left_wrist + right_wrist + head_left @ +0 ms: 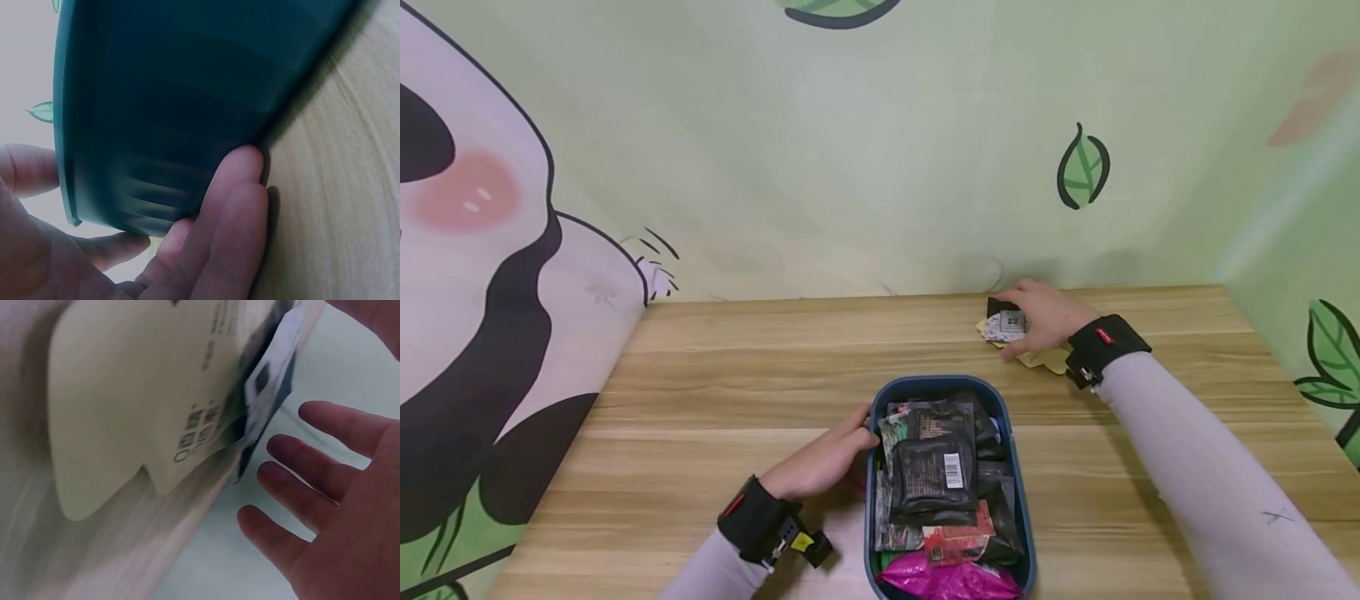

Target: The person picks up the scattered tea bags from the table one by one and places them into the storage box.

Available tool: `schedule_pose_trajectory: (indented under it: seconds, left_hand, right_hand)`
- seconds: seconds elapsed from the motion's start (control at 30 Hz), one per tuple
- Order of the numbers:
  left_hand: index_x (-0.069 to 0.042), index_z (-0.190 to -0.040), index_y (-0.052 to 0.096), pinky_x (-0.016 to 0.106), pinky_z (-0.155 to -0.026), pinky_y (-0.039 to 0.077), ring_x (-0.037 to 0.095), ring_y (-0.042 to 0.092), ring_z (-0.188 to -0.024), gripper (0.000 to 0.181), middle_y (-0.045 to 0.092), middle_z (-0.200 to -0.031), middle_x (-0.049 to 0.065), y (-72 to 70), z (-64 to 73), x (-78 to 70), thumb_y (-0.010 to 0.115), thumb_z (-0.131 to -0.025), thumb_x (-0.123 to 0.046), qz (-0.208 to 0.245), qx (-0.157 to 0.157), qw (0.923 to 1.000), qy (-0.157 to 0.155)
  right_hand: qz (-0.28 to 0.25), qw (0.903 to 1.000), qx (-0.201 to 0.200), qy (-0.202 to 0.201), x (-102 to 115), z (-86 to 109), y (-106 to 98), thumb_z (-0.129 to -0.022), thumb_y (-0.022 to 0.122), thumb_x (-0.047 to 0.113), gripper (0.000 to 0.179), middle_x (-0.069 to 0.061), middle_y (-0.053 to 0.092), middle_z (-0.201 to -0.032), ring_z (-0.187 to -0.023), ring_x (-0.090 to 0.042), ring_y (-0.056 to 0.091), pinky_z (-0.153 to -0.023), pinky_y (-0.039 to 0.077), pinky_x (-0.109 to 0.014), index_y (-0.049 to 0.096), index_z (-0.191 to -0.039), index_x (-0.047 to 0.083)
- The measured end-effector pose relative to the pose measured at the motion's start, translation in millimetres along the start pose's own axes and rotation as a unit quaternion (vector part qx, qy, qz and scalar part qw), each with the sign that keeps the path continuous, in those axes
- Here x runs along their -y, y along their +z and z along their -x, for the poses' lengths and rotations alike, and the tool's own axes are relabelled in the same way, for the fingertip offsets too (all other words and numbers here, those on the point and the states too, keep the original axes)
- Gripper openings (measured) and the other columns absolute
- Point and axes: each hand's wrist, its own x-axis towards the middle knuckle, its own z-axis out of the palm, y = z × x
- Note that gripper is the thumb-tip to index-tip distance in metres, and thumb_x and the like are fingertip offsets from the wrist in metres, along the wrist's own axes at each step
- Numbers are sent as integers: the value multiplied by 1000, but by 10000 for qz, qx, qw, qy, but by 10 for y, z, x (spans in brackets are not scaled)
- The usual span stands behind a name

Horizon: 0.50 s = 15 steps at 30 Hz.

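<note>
A dark blue plastic bin (pixel 877 500), filled with small packets, sits at the front of the table. My left hand (pixel 823 458) holds the bin's left side, thumb at the rim and fingers (pixel 234 231) against the outer wall. Near the wall, my right hand (pixel 1047 315) reaches over a small pile of flat packets. A yellow card-like piece (pixel 119 406) lies lowest there, under a white packet (pixel 1000 325) with a grey square and a black one (pixel 1000 306). The right fingers (pixel 300 500) are spread, apart from the pile in the right wrist view.
In the bin, black packets (pixel 928 475) lie on top, with a red packet (pixel 955 542) and a shiny pink one (pixel 951 579) toward the front. A wall (pixel 850 192) printed with a panda and leaves rises behind the wooden table (pixel 737 375).
</note>
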Motion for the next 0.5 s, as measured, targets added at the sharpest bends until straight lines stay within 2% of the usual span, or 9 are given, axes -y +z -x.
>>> schedule_pose_trajectory:
  seconds: [0.2, 0.5]
  left_hand:
    - [-18, -158, 24, 47, -64, 57, 32, 68, -72, 63, 67, -107, 18, 0, -8, 6, 41, -99, -31, -26, 8, 10000, -16]
    - [-19, -157, 25, 47, -65, 57, 31, 68, -72, 61, 67, -108, 18, 1, 0, -9, 41, -99, -31, 1, 13, 10000, -31]
  right_hand:
    - [45, 9986, 310, 415, -63, -46, 20, -70, 81, 47, 97, -22, 50, -129, -112, -32, 50, -98, 44, -47, 47, -145, -5]
    - [110, 9988, 134, 456, -73, -54, 52, -70, 78, 56, 103, -22, 49, -129, -111, -31, 50, -98, 44, -46, 46, -143, -8]
